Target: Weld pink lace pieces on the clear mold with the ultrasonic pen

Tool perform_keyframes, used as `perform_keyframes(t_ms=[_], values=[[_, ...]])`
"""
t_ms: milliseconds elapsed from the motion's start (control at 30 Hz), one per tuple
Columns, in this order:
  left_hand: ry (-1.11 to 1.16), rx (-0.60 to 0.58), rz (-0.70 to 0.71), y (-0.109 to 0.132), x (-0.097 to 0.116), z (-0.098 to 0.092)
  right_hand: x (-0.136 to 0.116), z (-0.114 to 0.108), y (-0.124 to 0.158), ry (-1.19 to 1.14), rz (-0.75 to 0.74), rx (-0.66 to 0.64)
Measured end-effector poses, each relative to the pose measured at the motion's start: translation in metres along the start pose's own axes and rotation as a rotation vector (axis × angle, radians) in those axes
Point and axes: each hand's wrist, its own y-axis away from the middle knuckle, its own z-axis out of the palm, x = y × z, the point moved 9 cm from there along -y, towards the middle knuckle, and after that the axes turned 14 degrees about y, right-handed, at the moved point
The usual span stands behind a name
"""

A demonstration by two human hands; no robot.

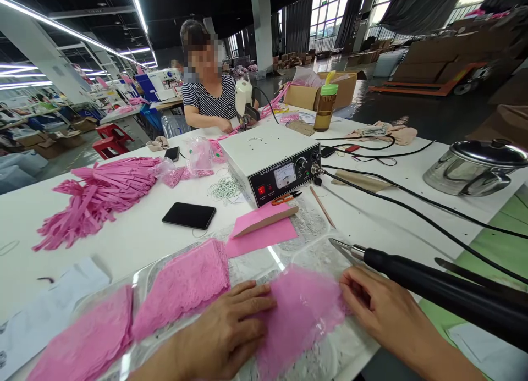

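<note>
A thin, sheer pink fabric piece lies on the clear-covered work surface in front of me. Flat on its left edge rests my left hand, fingers stretched out. My right hand pinches the fabric's right edge between thumb and fingers. Just above that hand, a black pen-like tool with a pointed metal blade lies at a slant, apart from the fabric. Two stacks of pink lace-edged fabric, a nearer stack and a farther stack, lie to the left of my left hand.
A control box with a dial stands ahead, cables running right. Orange thread snips lie before it, near a pink sheet. A phone, pink strips and a metal pot surround it. A co-worker sits opposite.
</note>
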Motion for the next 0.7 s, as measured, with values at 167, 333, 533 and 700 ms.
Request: perform_keyframes(t_ms=[167,333,533,700], values=[[0.009,-0.046,-0.009,-0.008,-0.001,0.004,0.003,0.007,0.008,0.014,-0.004,-0.072],[-0.035,-0.119,0.028,-0.011,0.0,0.008,0.011,0.015,0.02,0.044,0.028,-0.145],[-0.049,-0.125,0.026,-0.005,0.004,0.005,0.015,0.011,0.031,-0.108,0.056,-0.09],[-0.054,-0.088,0.051,-0.001,0.006,0.004,0.005,0.004,0.033,-0.099,0.007,0.021]])
